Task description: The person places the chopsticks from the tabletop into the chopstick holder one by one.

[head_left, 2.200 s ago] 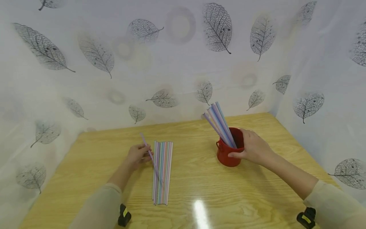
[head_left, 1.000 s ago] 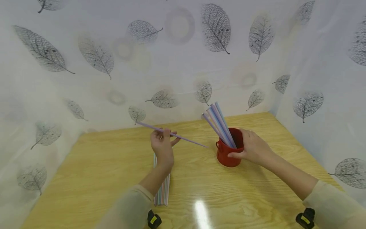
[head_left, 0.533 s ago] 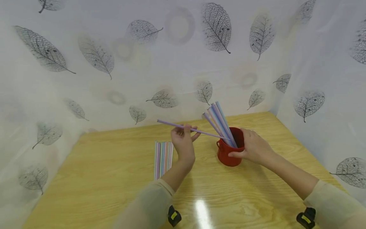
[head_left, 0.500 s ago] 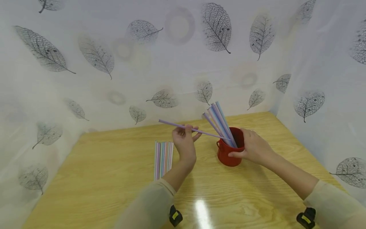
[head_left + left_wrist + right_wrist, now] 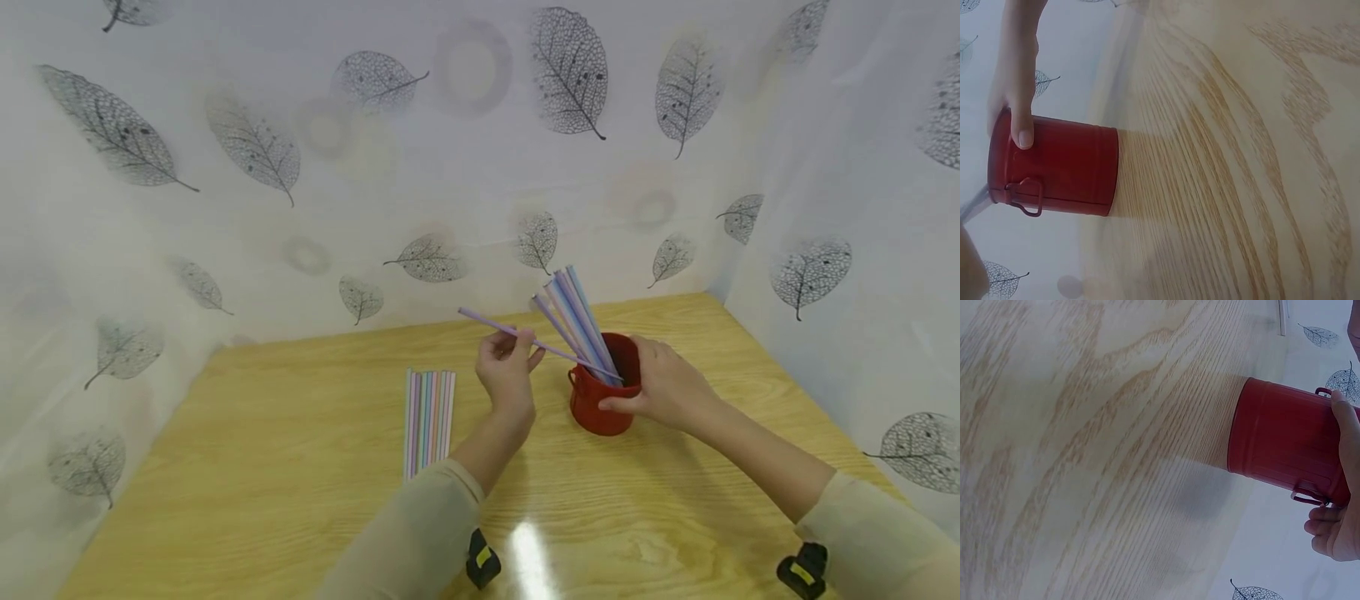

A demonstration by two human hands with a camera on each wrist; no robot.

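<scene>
In the head view my left hand (image 5: 508, 375) pinches a purple straw (image 5: 480, 318) between thumb and fingers. The straw slants down to the right, its lower end over the mouth of a small red bucket (image 5: 598, 414). My right hand (image 5: 670, 385) grips the bucket by its right side, thumb over the front rim. A bunch of pastel straws (image 5: 576, 325) leans left inside the bucket. Both wrist views show the bucket standing on the table, with a wire loop handle (image 5: 1027, 199) on its side; the straw's lower tip inside is hidden there.
A row of pastel straws (image 5: 429, 412) lies side by side on the wooden table (image 5: 285, 467), left of the bucket; my left sleeve covers their near ends. A white leaf-print curtain (image 5: 465, 167) hangs behind the table and along its sides.
My left hand has lifted a purple straw from beside the row and carried it right, tilting it, until its end reached the bucket. My right hand has stayed on the bucket.
</scene>
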